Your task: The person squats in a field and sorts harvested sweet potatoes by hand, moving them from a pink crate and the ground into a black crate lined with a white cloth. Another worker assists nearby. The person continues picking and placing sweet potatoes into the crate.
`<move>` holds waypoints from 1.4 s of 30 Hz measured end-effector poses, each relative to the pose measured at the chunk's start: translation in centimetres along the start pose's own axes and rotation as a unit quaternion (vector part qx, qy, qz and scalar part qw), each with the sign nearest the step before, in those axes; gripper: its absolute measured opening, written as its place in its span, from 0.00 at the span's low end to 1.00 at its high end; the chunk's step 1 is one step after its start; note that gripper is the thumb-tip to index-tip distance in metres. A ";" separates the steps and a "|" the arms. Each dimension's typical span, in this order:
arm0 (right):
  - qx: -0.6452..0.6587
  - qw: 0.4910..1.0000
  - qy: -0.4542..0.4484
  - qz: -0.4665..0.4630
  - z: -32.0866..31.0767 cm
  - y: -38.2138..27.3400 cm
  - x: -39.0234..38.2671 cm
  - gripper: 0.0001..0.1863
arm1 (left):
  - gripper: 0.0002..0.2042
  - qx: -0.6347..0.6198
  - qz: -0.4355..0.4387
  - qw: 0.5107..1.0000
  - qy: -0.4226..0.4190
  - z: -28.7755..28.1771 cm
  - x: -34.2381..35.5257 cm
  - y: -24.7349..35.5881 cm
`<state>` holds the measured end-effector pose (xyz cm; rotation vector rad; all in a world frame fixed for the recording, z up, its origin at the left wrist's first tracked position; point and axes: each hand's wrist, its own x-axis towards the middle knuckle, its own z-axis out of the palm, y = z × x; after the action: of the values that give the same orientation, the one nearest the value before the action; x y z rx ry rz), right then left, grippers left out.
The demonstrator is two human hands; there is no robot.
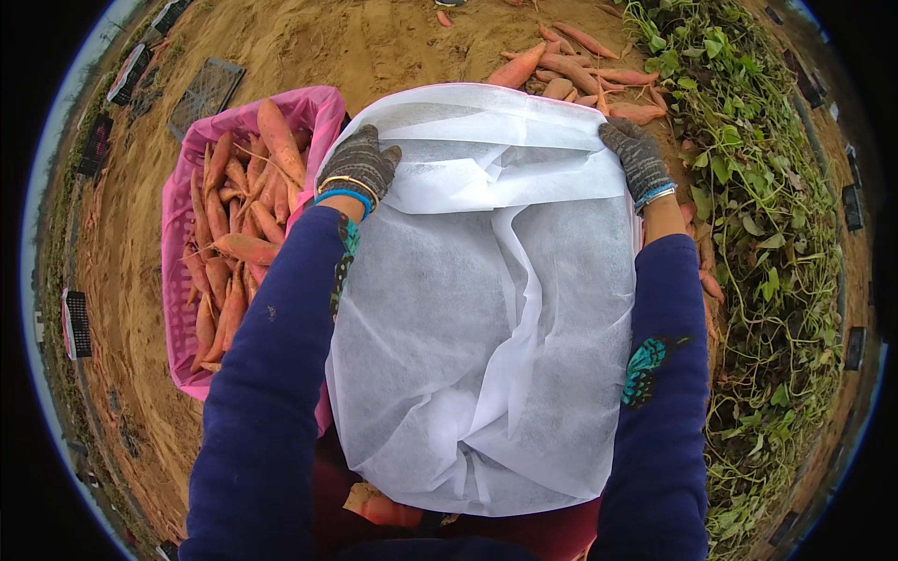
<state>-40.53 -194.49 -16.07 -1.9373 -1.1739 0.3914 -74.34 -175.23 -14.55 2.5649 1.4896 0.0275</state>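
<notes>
A large sheet of thin white non-woven cloth spreads out in front of me, creased down its middle and folded over along its far side. My left hand, in a dark grey knitted glove, is closed on its far left corner, with the thumb on top. At the far right corner, my right hand, gloved alike, grips the edge; its fingertips are partly hidden. A thin pink edge shows along the cloth's far and right sides. What lies under the cloth is hidden.
Left of the cloth stands a pink-lined crate full of sweet potatoes. More sweet potatoes lie heaped on sandy soil beyond the cloth. Green vines run along the right. A dark flat crate lies at far left.
</notes>
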 end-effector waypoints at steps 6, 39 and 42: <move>-0.078 0.990 0.093 0.069 -1.9 -2.6 3.4 0.18 | 0.29 0.010 0.089 0.987 -0.133 -3.4 -0.1 -0.1; -0.409 0.909 0.082 -0.001 -1.8 -10.3 -1.5 0.19 | 0.20 -0.234 -0.177 0.954 0.069 4.4 4.1 -2.6; -0.204 0.977 0.042 -0.035 -0.1 -13.4 -5.8 0.17 | 0.19 -0.480 0.103 0.832 0.258 2.7 -2.3 0.6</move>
<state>-51.40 -196.32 -6.45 -2.2279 -1.3404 0.0283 -74.72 -177.86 -16.95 1.8682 0.8932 1.2374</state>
